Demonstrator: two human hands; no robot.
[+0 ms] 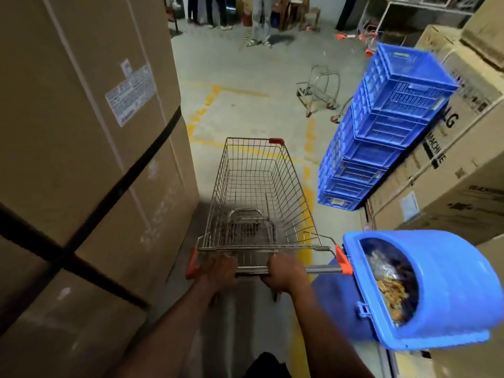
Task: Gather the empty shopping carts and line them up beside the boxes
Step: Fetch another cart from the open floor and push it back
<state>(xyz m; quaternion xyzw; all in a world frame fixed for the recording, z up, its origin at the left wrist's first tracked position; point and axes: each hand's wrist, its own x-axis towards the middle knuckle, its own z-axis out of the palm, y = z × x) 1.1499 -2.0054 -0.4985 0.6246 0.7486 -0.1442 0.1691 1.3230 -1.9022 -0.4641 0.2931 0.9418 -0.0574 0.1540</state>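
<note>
Head view: empty silver wire shopping cart (259,192); left hand (218,271) and right hand (283,274), each grip clamped on its handle bar (321,269) for steering beside tall brown cardboard boxes (81,145).

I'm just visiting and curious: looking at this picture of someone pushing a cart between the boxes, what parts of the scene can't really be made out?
All from the head view:
- Shopping cart wheels: hidden beneath its basket and the arms.
- Left hand and right hand fingertips: wrapped under the handle.
- Blue bin contents: dark and blurred.
- Label on the tall carton: print too small to read.
- People at the far end: cut off by the top edge.
- Low metal frame: too small to identify.
</note>
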